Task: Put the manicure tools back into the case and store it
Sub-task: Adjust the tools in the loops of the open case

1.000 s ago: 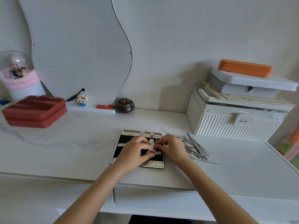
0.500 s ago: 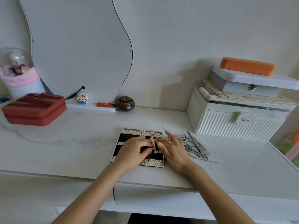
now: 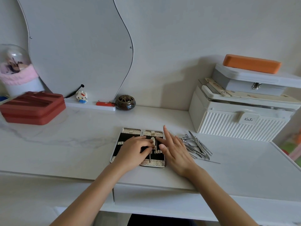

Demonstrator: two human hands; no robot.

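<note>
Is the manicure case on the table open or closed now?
Open. The manicure case lies flat on the table, both halves spread side by side and the black lining facing up.

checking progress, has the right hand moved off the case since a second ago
Yes. The right hand has opened and slid right, off the manicure case toward the loose tools; only its thumb remains over the case.

case (image 3: pixel 147 132) part-hidden — left hand (image 3: pixel 132 152), tools (image 3: pixel 197 146) blurred
</note>
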